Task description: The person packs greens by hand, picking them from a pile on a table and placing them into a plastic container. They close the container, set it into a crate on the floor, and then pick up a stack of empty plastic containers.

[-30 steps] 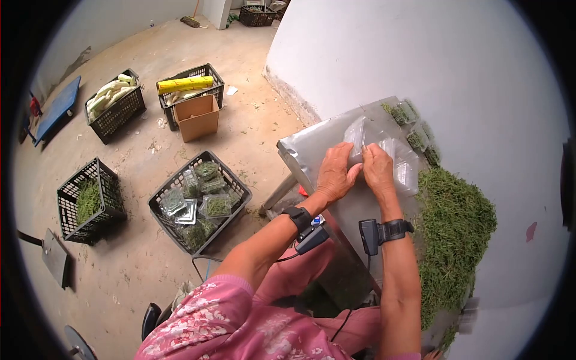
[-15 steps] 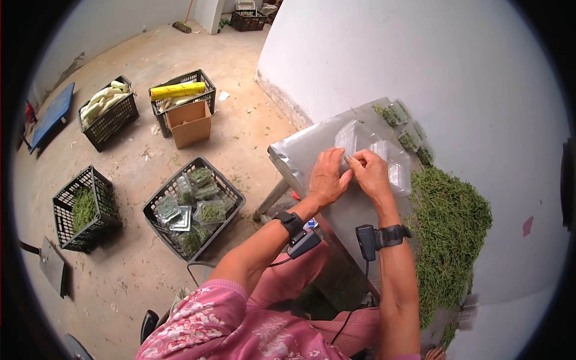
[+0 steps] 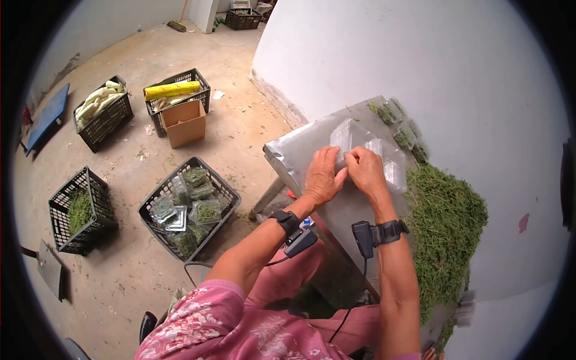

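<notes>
A stack of clear plastic clamshell containers (image 3: 342, 134) lies on the metal-topped table (image 3: 300, 144). My left hand (image 3: 324, 178) holds the stack's near left side, fingers along it and thumb bent toward my right hand. My right hand (image 3: 366, 171) pinches the stack's near corner between thumb and bent fingers; the fingertips are partly hidden. More clear containers (image 3: 393, 171) lie just beyond and right of my right hand. A large heap of thin green sprigs (image 3: 447, 234) covers the right part of the table. Filled clamshells (image 3: 407, 133) stand at the table's far right edge.
A black crate (image 3: 231, 216) with filled clamshells stands on the floor at left. Another crate (image 3: 90, 234) holds greens. Farther off are a crate of pale long vegetables (image 3: 105, 129), a cardboard box (image 3: 184, 124) and a yellow roll (image 3: 171, 90). A white wall (image 3: 420, 54) borders the table.
The whole view has shifted slightly left. My right hand's fingers have curled a little more at the stack's corner; my left hand stays almost in place.
</notes>
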The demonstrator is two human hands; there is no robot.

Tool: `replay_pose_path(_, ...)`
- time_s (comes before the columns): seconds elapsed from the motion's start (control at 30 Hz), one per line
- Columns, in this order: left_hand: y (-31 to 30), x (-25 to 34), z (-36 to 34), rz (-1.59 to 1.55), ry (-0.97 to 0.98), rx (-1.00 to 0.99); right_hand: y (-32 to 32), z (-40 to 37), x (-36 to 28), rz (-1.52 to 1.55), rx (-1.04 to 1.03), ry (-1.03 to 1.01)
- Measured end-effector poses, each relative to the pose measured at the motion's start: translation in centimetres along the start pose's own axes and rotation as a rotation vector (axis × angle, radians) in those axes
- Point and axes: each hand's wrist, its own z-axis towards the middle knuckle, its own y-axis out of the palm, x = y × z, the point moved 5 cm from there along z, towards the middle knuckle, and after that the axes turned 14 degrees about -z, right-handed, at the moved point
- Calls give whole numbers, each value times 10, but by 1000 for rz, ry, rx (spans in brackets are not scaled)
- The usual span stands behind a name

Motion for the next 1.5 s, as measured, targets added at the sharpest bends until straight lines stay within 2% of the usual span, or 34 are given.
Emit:
replay_pose_path(0.17,1,-4,0,-1,-7,4,2,3,-9,-280,-12,-93)
replay_pose_path(0.27,1,-3,1,-2,-2,9,3,3,-10,-310,-30,-108)
replay_pose_path(0.47,0,-1,0,22,7,4,-4,-1,-6,-106,-18,-99)
replay_pose_path(0.67,1,-3,0,37,7,-2,4,-7,-15,-282,167,-245)
replay_pose_path(0.87,2,-5,1,-7,-13,-19,15,-13,-31,-500,198,-298)
replay_pose_path(1.07,3,-5,1,2,-9,-15,16,-8,-31,-568,138,-230)
replay_pose_path(1.27,1,-1,1,2,8,7,-7,-6,-24,-472,249,-233)
replay_pose_path(1.37,-3,9,2,-29,15,59,-36,-9,-18,-307,302,-119)
replay_pose_path(1.5,-1,24,1,160,245,-4,-50,-9,0,-153,349,-131)
